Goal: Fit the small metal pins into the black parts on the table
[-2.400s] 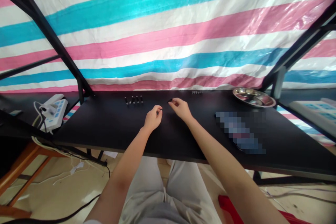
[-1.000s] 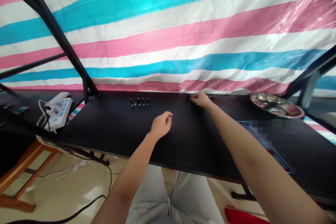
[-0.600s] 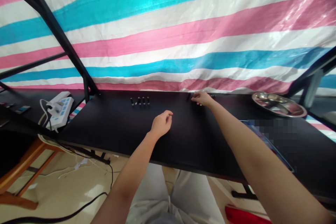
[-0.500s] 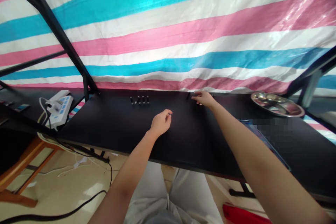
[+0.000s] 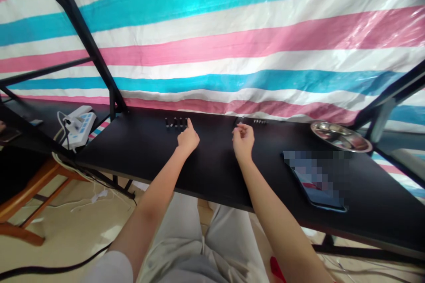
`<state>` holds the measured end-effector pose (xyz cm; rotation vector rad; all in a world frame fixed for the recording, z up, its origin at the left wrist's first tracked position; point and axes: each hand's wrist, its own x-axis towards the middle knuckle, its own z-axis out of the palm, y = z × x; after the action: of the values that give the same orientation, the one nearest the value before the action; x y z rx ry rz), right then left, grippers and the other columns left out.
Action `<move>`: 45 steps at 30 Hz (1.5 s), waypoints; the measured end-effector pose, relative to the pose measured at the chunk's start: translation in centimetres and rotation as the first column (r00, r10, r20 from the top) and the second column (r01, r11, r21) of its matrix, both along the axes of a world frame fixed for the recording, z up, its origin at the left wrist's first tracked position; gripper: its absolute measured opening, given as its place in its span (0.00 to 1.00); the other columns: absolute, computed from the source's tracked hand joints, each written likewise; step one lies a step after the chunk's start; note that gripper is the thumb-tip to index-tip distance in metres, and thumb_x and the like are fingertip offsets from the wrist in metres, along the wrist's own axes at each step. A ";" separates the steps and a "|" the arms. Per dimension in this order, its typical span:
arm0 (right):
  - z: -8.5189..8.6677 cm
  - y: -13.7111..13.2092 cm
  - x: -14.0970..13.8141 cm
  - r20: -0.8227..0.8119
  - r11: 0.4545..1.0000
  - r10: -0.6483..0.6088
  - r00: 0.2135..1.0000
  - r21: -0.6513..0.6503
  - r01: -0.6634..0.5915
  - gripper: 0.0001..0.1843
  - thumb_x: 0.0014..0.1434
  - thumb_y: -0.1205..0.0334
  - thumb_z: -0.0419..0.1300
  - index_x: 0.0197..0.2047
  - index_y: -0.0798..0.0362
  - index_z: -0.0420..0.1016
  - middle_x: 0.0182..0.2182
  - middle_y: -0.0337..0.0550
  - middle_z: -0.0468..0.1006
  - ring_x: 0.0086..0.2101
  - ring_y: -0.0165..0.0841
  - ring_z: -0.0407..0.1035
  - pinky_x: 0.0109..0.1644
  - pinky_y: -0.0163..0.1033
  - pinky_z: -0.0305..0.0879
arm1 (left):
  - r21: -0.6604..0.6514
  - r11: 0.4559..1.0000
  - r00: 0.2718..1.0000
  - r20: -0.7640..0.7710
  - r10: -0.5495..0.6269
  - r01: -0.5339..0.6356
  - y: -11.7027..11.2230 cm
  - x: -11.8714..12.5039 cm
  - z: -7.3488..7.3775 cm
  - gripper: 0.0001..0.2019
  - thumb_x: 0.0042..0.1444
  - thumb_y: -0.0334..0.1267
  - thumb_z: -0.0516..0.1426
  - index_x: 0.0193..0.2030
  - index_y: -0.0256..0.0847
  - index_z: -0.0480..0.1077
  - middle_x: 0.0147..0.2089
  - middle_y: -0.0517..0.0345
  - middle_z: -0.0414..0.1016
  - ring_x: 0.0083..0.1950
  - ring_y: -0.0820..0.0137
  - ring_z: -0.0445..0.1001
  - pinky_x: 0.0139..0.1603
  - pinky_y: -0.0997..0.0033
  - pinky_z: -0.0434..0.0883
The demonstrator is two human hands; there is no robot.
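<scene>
A row of small dark cylinders (image 5: 175,123) stands near the far edge of the black table (image 5: 212,163). My left hand (image 5: 187,138) reaches to the row's right end, its fingers pinched at the last cylinder. My right hand (image 5: 243,140) hovers over the table's middle with the fingers curled together; what they hold, if anything, I cannot make out. A second row of tiny metal pieces (image 5: 259,121) lies just beyond my right hand, with one dark piece (image 5: 237,120) beside it.
A steel dish (image 5: 340,135) sits at the back right. A flat device with a blurred screen (image 5: 317,177) lies on the right of the table. A white power strip (image 5: 78,120) with cables rests on the left. Black frame bars slant up on both sides.
My right hand has drawn back from the far row of metal pieces toward the table's middle. My left hand has moved forward and left to the row of dark cylinders.
</scene>
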<state>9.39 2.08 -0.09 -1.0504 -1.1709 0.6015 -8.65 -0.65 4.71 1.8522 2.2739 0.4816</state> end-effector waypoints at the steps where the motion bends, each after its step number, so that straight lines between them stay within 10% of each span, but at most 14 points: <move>1: -0.2 -0.4 -0.3 0.033 1.000 0.021 0.999 0.010 -0.022 0.11 0.54 0.57 0.52 0.41 0.52 0.62 0.27 0.36 0.66 0.24 0.26 0.62 0.29 0.34 0.61 | -0.045 0.999 1.000 -0.017 0.019 -0.020 0.6 -0.4 0.3 0.34 0.57 0.35 0.47 0.67 0.31 0.35 0.47 0.39 0.73 0.44 0.56 0.73 0.43 0.61 0.67; 8: -0.3 -1.8 -0.9 0.242 0.995 0.086 0.967 0.024 -0.094 0.12 0.56 0.57 0.51 0.41 0.53 0.66 0.27 0.38 0.68 0.25 0.28 0.63 0.31 0.37 0.61 | -0.086 0.996 0.992 -0.125 0.020 -0.031 3.7 -2.1 -0.1 0.33 0.58 0.34 0.46 0.68 0.31 0.35 0.46 0.37 0.73 0.46 0.55 0.73 0.45 0.60 0.67; 15: 0.2 -2.5 -1.1 0.346 0.994 0.103 0.933 -0.005 -0.107 0.13 0.57 0.55 0.49 0.41 0.52 0.67 0.29 0.40 0.70 0.26 0.29 0.63 0.33 0.37 0.63 | 0.104 0.993 0.990 -0.136 -0.036 0.051 4.7 -3.0 -1.4 0.19 0.59 0.30 0.45 0.57 0.34 0.60 0.46 0.37 0.71 0.47 0.56 0.73 0.46 0.60 0.65; 20: 0.5 -2.6 -1.1 0.367 0.994 0.102 0.925 -0.009 -0.106 0.13 0.57 0.55 0.49 0.41 0.52 0.67 0.28 0.41 0.70 0.25 0.30 0.63 0.33 0.37 0.62 | 0.237 0.971 0.987 0.149 -0.060 0.023 4.4 -2.5 -2.1 0.08 0.56 0.30 0.50 0.42 0.38 0.67 0.38 0.47 0.74 0.40 0.63 0.74 0.41 0.66 0.67; 25: -0.1 -2.1 -1.2 0.395 0.990 0.134 0.909 -0.011 -0.141 0.14 0.57 0.54 0.49 0.40 0.52 0.68 0.30 0.43 0.72 0.27 0.31 0.64 0.35 0.38 0.63 | 0.343 0.939 0.658 0.698 -0.280 0.036 2.5 0.1 -3.3 0.07 0.57 0.34 0.49 0.40 0.37 0.64 0.29 0.59 0.72 0.17 0.79 0.64 0.22 0.78 0.62; 30: -0.4 -1.8 -1.4 0.424 0.982 0.183 0.887 -0.043 -0.183 0.16 0.58 0.50 0.49 0.39 0.53 0.69 0.32 0.45 0.74 0.31 0.33 0.67 0.38 0.39 0.63 | 0.371 0.929 0.368 0.864 -0.344 -0.003 -0.1 1.5 -3.8 0.09 0.55 0.38 0.52 0.41 0.37 0.62 0.31 0.60 0.71 0.15 0.83 0.63 0.17 0.81 0.58; 45: 0.0 -2.5 -1.5 0.438 0.952 0.306 0.845 -0.159 -0.262 0.23 0.60 0.42 0.41 0.26 0.50 0.60 0.23 0.38 0.68 0.26 0.31 0.63 0.34 0.36 0.59 | 0.336 0.924 0.267 0.887 -0.376 0.183 -1.2 2.0 -3.3 0.12 0.52 0.40 0.55 0.41 0.36 0.62 0.37 0.54 0.74 0.16 0.82 0.65 0.17 0.80 0.60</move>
<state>7.91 -0.37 -0.08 -1.1425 -1.7535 0.6623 -6.61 -1.82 1.44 1.3136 1.0504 1.3050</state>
